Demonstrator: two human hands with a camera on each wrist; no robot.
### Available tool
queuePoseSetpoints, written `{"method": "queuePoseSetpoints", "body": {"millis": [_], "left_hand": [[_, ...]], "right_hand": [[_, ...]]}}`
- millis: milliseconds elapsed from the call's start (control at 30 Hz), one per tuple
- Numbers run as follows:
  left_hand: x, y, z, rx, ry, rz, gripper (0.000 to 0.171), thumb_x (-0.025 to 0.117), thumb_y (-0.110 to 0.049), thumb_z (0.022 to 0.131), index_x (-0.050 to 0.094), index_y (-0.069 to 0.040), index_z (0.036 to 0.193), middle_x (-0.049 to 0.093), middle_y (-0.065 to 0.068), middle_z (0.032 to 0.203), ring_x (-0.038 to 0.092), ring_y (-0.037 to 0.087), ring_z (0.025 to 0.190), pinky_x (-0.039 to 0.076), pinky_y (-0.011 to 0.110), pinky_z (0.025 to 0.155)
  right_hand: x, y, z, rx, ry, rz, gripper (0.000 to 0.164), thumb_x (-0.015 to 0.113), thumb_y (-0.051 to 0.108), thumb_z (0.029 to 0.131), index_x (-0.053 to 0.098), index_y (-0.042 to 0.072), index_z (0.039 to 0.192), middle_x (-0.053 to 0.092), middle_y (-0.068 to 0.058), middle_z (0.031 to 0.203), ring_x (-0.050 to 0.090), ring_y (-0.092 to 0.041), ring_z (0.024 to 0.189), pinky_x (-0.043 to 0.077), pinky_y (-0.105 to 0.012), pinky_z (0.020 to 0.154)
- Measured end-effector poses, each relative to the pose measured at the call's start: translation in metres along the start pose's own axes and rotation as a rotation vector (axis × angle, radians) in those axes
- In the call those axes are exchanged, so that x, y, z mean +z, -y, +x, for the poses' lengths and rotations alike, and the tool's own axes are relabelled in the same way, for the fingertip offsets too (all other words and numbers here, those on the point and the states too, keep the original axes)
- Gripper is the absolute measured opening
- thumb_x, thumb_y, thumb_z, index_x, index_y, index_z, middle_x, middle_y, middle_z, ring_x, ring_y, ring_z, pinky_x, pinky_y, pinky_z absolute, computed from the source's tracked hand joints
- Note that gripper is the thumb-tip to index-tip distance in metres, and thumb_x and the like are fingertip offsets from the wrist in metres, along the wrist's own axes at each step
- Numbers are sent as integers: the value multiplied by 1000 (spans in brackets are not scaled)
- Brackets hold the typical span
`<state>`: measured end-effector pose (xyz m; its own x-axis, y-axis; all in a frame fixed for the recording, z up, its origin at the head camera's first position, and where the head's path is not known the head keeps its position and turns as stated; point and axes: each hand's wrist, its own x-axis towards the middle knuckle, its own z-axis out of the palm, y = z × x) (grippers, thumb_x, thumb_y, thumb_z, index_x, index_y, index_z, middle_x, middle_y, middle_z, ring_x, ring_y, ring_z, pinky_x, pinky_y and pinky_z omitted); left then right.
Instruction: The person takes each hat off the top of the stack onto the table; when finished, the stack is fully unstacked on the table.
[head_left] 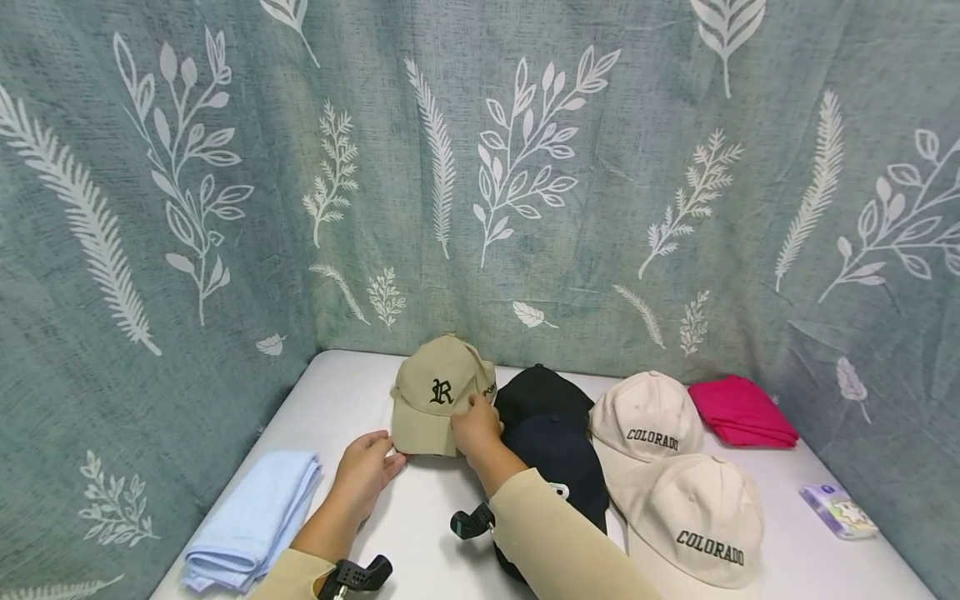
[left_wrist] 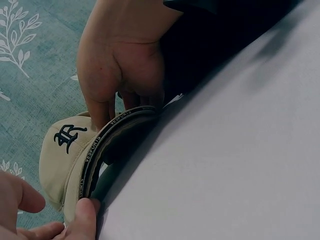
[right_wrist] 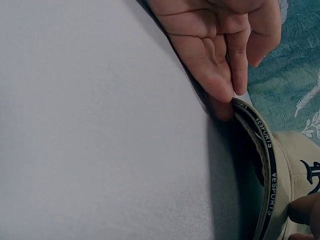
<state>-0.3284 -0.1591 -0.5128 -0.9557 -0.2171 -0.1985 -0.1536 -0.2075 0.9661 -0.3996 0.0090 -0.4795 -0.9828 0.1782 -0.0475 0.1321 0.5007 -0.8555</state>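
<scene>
A khaki cap [head_left: 431, 383] with a dark "R" on its front stands at the back of the table, brim toward me. My left hand [head_left: 367, 471] has its fingertips at the brim's left corner, and the left wrist view shows the thumb against the edge. On the other side, my right hand [head_left: 477, 425] pinches the right part of the brim, covering some of the side lettering. Lettered tape lines the brim's underside [left_wrist: 95, 150]. Right of it sit a black cap [head_left: 543, 396] and a navy cap [head_left: 558, 467], the latter partly behind my right forearm.
Two cream caps [head_left: 648, 417] lettered "COLORADO" overlap at the right. Beyond them lie a folded red cloth [head_left: 742, 412] and a small purple-and-white packet [head_left: 838, 511]. A folded light-blue cloth [head_left: 251, 517] is at the left. Patterned curtains [head_left: 540, 183] enclose the white table [head_left: 427, 533].
</scene>
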Motion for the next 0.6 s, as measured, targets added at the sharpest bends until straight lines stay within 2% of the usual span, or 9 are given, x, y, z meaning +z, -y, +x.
{"method": "queuePoseSetpoints", "body": {"millis": [133, 433, 600], "left_hand": [[0, -1, -1, 0, -2, 15, 52, 49, -15, 109, 38, 13, 151, 50, 31, 144, 66, 24, 104, 60, 29, 93], [-3, 1, -4, -5, -42, 85, 49, 51, -15, 107, 46, 11, 148, 57, 26, 131, 67, 21, 98, 62, 26, 86], [-5, 0, -6, 50, -36, 104, 46, 53, -7, 104, 47, 14, 145, 55, 34, 137, 67, 34, 116, 59, 33, 97]], "right_hand": [[-1, 0, -3, -3, -5, 10, 53, 68, 12, 98, 55, 7, 149, 52, -21, 152, 40, -48, 140, 37, -61, 115], [-2, 0, -9, 7, -24, 28, 55, 71, 14, 96, 55, 6, 148, 54, -22, 147, 42, -47, 136, 41, -59, 111], [-2, 0, -11, 14, -51, 58, 61, 76, 13, 90, 55, 7, 147, 56, -26, 141, 44, -49, 134, 46, -59, 105]]}}
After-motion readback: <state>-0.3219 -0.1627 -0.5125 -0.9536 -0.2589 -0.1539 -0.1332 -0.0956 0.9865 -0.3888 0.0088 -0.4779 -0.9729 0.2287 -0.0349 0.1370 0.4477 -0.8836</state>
